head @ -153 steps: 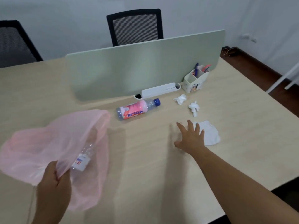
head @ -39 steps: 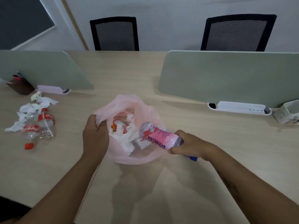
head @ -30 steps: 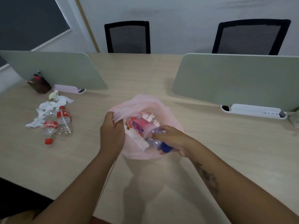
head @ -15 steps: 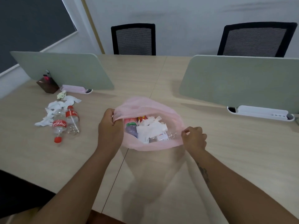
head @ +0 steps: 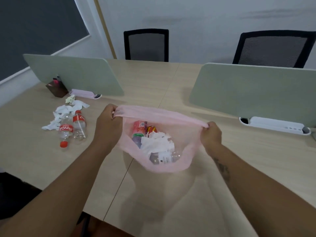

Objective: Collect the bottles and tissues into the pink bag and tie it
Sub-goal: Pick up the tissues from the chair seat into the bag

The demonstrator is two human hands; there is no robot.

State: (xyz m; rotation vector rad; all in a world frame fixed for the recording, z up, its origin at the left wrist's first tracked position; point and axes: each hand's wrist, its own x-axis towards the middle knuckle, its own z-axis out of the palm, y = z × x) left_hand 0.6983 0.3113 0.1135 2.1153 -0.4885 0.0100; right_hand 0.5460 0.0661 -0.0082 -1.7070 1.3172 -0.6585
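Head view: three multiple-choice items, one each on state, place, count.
1. The thin pink plastic bag is: A tied shut; B held with its mouth stretched open between the left hand and right hand; C lying unheld.
2. The two clear red-labelled plastic bottles lie: A inside the bag; B on the floor; C on the light wooden table, left of the bag.
3. Black mesh-backed chairs behind the table: A two; B one; C three.
Key: 1 B, each hand grips the rim; 2 C, they lie beside crumpled white tissues; 3 A, two backs show.
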